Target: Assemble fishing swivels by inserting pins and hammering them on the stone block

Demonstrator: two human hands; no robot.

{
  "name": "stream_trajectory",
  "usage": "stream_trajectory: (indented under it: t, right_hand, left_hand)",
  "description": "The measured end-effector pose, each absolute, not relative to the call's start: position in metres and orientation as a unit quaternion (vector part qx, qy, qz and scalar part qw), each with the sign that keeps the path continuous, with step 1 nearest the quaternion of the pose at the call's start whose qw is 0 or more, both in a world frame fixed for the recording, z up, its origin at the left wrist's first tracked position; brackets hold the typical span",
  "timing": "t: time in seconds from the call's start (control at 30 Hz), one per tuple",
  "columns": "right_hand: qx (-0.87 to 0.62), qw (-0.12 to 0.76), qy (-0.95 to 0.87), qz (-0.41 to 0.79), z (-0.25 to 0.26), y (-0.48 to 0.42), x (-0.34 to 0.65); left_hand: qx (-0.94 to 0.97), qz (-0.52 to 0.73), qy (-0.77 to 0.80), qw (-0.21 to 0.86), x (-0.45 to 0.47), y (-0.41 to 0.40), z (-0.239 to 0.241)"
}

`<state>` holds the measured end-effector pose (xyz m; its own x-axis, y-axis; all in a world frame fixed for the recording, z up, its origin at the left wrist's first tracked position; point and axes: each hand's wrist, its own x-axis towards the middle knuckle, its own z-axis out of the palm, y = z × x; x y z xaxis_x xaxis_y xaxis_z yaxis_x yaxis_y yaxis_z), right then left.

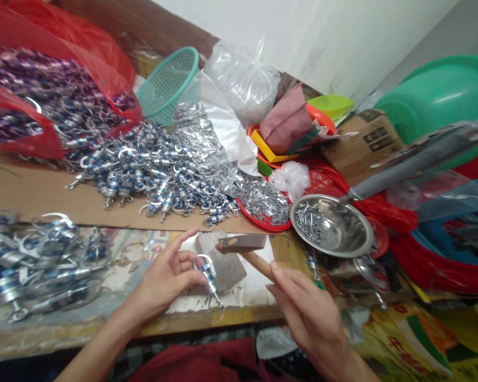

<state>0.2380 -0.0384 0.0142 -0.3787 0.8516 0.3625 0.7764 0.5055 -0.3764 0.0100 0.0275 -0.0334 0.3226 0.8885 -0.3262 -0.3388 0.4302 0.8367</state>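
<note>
My left hand (171,273) pinches a small silver and blue metal fitting (210,277) with a curved lever, its eye end pointing down and right. The fitting is over the near side of a grey metal block (227,268) lying on the bench. In my right hand (302,302) is a hammer (242,242), gripped by its wooden handle. The hammer's head hangs above the block, just behind and to the right of the fitting, apart from it.
Piles of similar fittings (151,170) lie behind and to the left, spilling from a red bag (99,58). At the right are a red tray (263,225) of small metal clips and a steel bowl (338,239) of pins. A green basket (169,85) leans at the back.
</note>
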Motion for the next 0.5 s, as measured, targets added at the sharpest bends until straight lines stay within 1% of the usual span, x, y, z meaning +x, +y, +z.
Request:
stream_trajectory:
  t: [0.1,0.13,0.27,0.3,0.4,0.43,0.5]
  right_hand:
    - [-0.504,0.167,-0.844,0.079,0.008,-0.049,0.239]
    - [-0.509,0.156,-0.843,0.081,0.005,-0.051,0.239]
    - [-0.507,0.227,-0.829,0.055,0.000,-0.056,0.237]
    - [-0.505,0.228,-0.830,0.061,0.001,-0.056,0.236]
    - [-0.520,0.194,-0.825,0.102,0.001,-0.050,0.234]
    - [-0.534,0.202,-0.813,0.115,-0.001,-0.045,0.235]
    - [-0.566,0.246,-0.776,0.130,-0.007,-0.030,0.240]
  left_hand:
    - [0.337,0.418,0.413,0.735,0.010,0.027,-0.032]
    - [0.336,0.419,0.414,0.735,0.009,0.027,-0.032]
    - [0.332,0.421,0.419,0.733,0.008,0.027,-0.032]
    - [0.331,0.420,0.420,0.733,0.009,0.027,-0.033]
    - [0.330,0.414,0.424,0.735,0.015,0.026,-0.033]
    - [0.333,0.411,0.427,0.733,0.016,0.025,-0.031]
    - [0.349,0.414,0.446,0.712,0.010,0.024,-0.024]
